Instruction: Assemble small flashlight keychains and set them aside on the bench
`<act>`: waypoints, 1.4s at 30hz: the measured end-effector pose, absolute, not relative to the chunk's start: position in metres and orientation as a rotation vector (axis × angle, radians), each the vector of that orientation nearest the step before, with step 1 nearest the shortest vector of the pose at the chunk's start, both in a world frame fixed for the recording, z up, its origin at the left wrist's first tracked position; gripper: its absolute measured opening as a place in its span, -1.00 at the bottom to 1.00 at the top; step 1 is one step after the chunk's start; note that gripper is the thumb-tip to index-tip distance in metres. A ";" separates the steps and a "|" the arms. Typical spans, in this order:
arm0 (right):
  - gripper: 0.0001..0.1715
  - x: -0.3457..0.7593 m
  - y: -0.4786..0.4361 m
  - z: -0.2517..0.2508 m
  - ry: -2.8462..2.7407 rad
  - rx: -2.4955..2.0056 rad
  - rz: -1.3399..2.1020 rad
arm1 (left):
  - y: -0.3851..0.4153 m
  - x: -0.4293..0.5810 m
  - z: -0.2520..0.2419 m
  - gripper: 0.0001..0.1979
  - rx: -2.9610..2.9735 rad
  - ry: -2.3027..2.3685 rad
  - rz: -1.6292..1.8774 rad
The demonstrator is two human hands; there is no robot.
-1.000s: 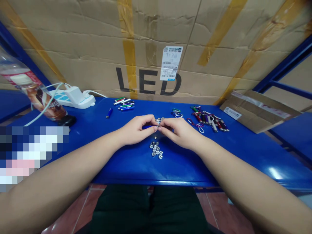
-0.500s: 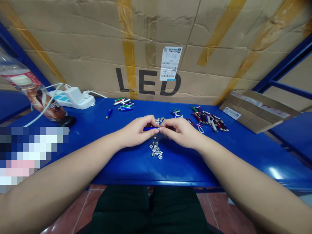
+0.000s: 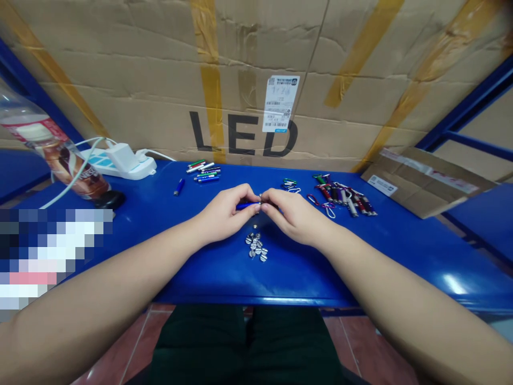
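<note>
The blue tube (image 3: 247, 206) sits level above the middle of the table (image 3: 404, 251), gripped in the fingers of the left hand (image 3: 225, 215). The right hand (image 3: 295, 218) comes in from the other side, so the hands are together, its fingertips pinched at the tube's end, where a small silver piece (image 3: 260, 202) shows. Whether they hold the tube or that piece, I cannot tell.

Just below the hands lies a loose heap of slotted silver caps (image 3: 256, 246). A slip could drop the small piece onto the glossy surface, and a low wrist could knock the caps, which look apt to roll.

Beyond the hands, the carabiner clips (image 3: 290, 185) sit close, with the keychain lights (image 3: 344, 199) further right. The front edge of the table lies well below the heap, with open blue surface on both sides of it.
</note>
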State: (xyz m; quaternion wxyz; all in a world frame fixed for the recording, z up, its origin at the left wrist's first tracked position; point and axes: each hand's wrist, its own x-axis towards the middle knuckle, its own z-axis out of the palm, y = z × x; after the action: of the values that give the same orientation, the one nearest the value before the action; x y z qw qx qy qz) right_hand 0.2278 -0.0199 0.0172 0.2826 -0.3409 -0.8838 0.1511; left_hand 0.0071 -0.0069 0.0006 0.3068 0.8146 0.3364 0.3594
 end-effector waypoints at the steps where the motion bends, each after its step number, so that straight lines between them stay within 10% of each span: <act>1: -0.84 0.230 -0.020 0.018 -2.386 -0.871 0.377 | -0.007 0.007 0.000 -0.77 2.116 0.846 0.951; 7: -0.65 0.229 -0.023 0.018 -2.311 -0.892 0.435 | -0.008 0.007 -0.001 -0.78 2.092 0.728 0.929; 12: -0.57 0.220 -0.022 0.012 -1.984 -0.940 1.271 | -0.011 0.008 0.003 -0.81 2.152 0.755 0.986; 25: -0.80 0.236 -0.014 0.016 -2.421 -0.732 0.203 | -0.005 0.008 -0.004 -0.77 2.074 0.756 0.980; 31: -0.59 0.227 -0.018 0.015 -2.301 -0.810 0.358 | -0.010 0.011 -0.001 -0.77 2.163 0.780 0.999; 37: -0.53 0.211 -0.019 0.003 -1.878 -0.993 1.218 | -0.010 0.011 0.001 -0.86 2.308 0.810 1.055; 42: -0.67 0.216 -0.019 0.008 -2.139 -1.009 0.679 | -0.003 0.009 -0.002 -0.82 2.283 0.878 1.021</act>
State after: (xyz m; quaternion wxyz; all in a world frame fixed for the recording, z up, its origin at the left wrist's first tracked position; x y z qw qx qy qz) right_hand 0.2163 -0.0193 0.0084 0.3342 -0.3866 -0.8193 0.2601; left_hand 0.0091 -0.0032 -0.0016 0.2431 0.8355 0.3214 0.3736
